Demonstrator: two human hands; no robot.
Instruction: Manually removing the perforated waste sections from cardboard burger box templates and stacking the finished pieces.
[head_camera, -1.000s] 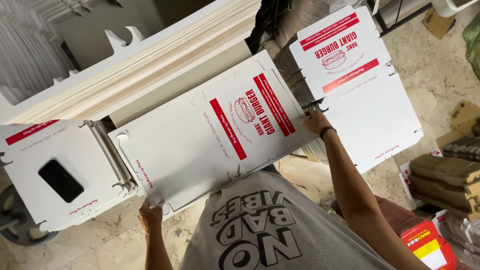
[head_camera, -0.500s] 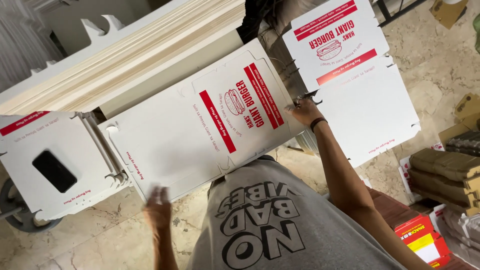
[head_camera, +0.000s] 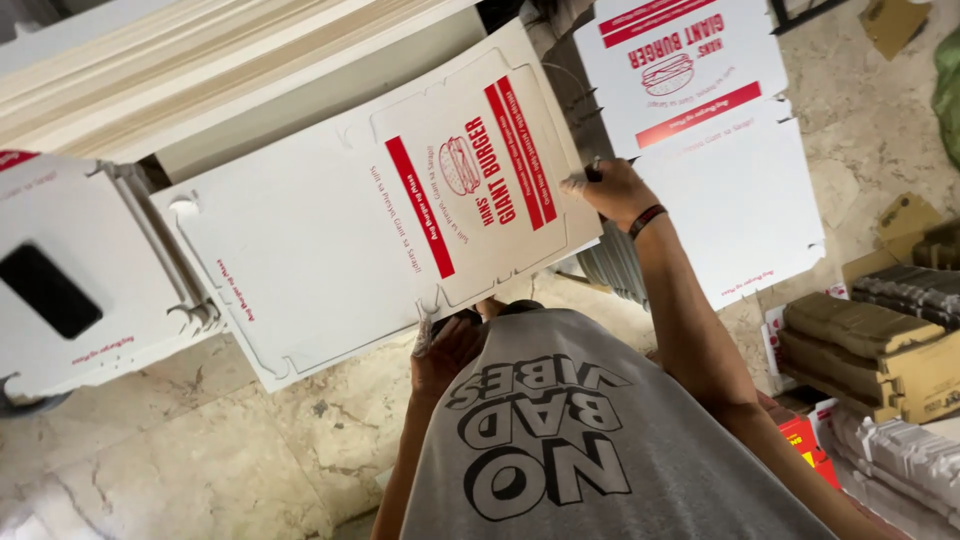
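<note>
Left hand (head_camera: 445, 352) moved up to the flat box blank's (head_camera: 330, 220) near edge, fingers curled on it. Right hand (head_camera: 615, 190) pinched its far right edge. Blank lay tilted over white sheet stacks (head_camera: 180, 70); another printed blank (head_camera: 720, 150) just right.

the flat box blank (head_camera: 330, 220) at frame centre is matt white cardboard with smooth red print. the floor (head_camera: 180, 460) at lower left looks like polished, veined stone. the shirt (head_camera: 590, 440) is soft grey cloth.
</note>
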